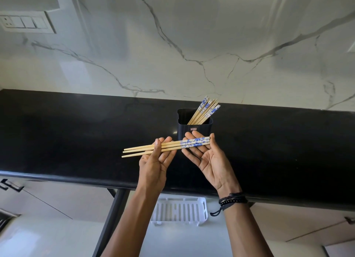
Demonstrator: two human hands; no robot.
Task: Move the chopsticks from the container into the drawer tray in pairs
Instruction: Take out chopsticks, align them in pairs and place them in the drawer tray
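Chopsticks [167, 147]: three held level, left hand [155, 160] pinching bare shafts under its thumb, right hand [208, 158] flat beneath patterned ends. Put one in container [184, 130] just beyond the grip, square ends, then tray [204, 208] below.

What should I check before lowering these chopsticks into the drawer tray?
1. Pair count: not ok. The held chopsticks show three tips.
2. Left hand grip: ok, thumb pinches them against the fingers.
3. Right hand support: ok, straight fingers under the patterned ends.
4. Tray in sight: ok, below the counter edge.
5. Whole tray free: cannot tell, partly hidden.
6. Container upright: ok.
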